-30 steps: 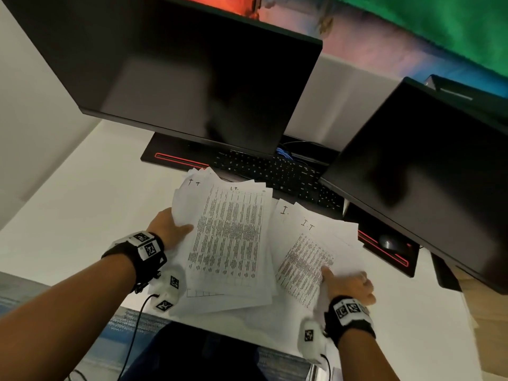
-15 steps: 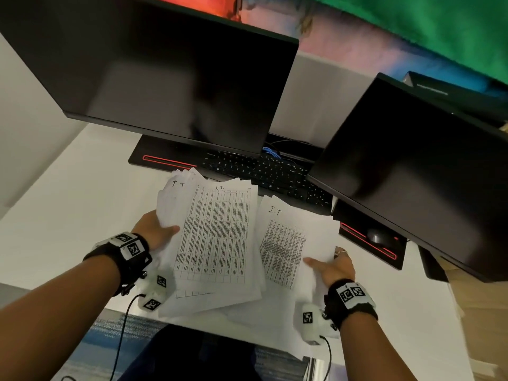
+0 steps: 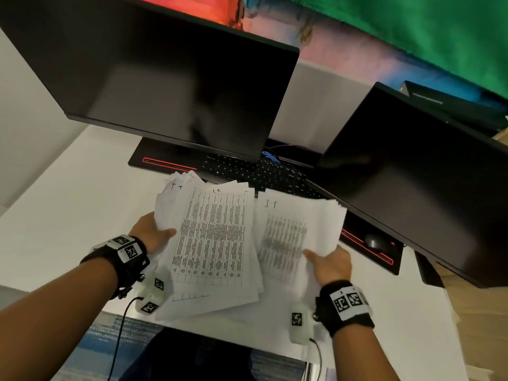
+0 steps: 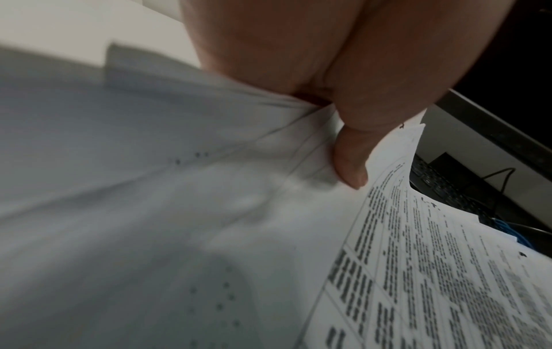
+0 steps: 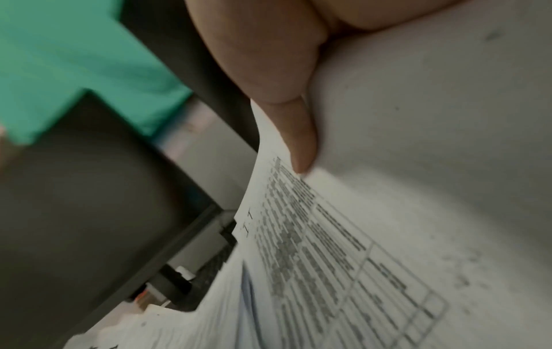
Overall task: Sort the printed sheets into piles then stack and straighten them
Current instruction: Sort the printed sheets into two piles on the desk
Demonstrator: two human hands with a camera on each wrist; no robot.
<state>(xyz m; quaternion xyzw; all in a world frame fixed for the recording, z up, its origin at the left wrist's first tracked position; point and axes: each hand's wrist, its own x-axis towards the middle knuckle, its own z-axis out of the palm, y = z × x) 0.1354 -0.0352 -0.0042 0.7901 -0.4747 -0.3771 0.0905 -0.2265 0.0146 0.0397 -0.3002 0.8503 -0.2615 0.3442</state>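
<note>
Two untidy piles of printed sheets with tables hang above the white desk (image 3: 68, 204). My left hand (image 3: 154, 233) grips the left pile (image 3: 211, 237) at its left edge, thumb on top; in the left wrist view the thumb (image 4: 349, 163) presses on the sheets (image 4: 433, 271). My right hand (image 3: 328, 264) holds the right pile (image 3: 286, 235) at its lower right edge, thumb on the top sheet. The right wrist view shows that thumb (image 5: 301, 146) on the printed sheet (image 5: 328, 255). The two piles overlap slightly in the middle. More sheets (image 3: 247, 323) lie flat beneath.
Two dark monitors (image 3: 170, 78) (image 3: 417, 171) stand behind the piles. A black keyboard (image 3: 255, 171) lies just behind the sheets, and a mouse (image 3: 375, 240) sits on a red-trimmed base at the right. The desk's front edge is below my wrists.
The right hand has drawn the spread right-hand sheets together and lifted them, moving up and left toward the left pile. The left hand keeps its grip and has barely moved.
</note>
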